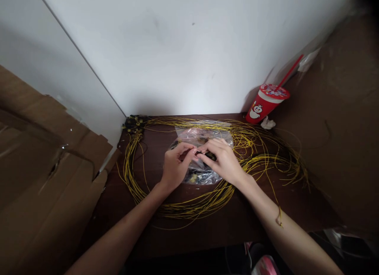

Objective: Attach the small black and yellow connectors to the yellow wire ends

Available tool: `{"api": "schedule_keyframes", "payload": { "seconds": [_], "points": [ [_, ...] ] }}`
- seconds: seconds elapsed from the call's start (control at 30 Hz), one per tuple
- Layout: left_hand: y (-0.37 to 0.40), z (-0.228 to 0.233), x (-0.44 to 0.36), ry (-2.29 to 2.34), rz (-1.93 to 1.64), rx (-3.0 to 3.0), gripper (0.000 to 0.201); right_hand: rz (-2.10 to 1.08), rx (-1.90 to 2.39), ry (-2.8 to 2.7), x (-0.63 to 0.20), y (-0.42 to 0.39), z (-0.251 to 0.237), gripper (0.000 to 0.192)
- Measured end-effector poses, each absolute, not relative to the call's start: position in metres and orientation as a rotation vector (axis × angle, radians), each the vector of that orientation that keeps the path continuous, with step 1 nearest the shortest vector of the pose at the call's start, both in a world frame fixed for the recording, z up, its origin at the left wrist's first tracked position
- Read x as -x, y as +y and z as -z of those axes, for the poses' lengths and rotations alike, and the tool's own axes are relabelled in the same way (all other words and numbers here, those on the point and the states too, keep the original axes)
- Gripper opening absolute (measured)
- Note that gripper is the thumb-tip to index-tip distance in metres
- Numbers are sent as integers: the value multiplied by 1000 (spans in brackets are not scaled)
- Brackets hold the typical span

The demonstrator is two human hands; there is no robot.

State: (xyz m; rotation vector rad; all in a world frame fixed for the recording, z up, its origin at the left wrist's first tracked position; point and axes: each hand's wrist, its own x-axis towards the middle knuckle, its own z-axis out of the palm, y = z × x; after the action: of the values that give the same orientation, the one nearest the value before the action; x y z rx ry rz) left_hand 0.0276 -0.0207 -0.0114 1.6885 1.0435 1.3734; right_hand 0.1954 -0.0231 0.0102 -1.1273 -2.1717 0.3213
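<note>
Left hand [174, 166]: fingertips pinched on a small dark connector [204, 153], beside the right fingertips.
Right hand [223, 160]: pinching it too (keep yellow wire [192, 206] slack).
Plastic bag [201, 137]: under both.

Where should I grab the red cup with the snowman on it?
Probably around the middle of the red paper cup, coming from the left front. It leans toward the right, its straw sticks out on top, and the brown wall and crumpled white tissue crowd its right side.

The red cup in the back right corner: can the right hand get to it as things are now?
Probably yes. The right hand is busy with a small dark part over the plastic bag. Between it and the red cup lie only flat yellow wires; nothing stands in the way.
</note>
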Motion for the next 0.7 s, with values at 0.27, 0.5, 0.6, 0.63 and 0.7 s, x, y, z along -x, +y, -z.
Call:
{"api": "schedule_keyframes", "payload": {
  "seconds": [0.27, 0.5, 0.6, 0.63, 0.7],
  "points": [
    [-12, 3, -11, 1037, -1302, -2154, 4, -352, 1139, -2155, -196, -21, -9, 12],
    [-6, -4, 6, 1058, -1038, -2689, 8, -460, 1151, -2161, -198, -20, -6, 13],
    [-6, -4, 10, 1103, -1042, -2737, 9, -459, 1161, -2173, -199, -19, -5, 13],
    [-6, -3, 11, 1117, -1063, -2736, 10, -457, 1169, -2176, -200, -19, -4, 13],
    [-6, -2, 11, 1135, -1103, -2732, 13, -449, 1183, -2185, -200, -18, -4, 14]
  ]
}}
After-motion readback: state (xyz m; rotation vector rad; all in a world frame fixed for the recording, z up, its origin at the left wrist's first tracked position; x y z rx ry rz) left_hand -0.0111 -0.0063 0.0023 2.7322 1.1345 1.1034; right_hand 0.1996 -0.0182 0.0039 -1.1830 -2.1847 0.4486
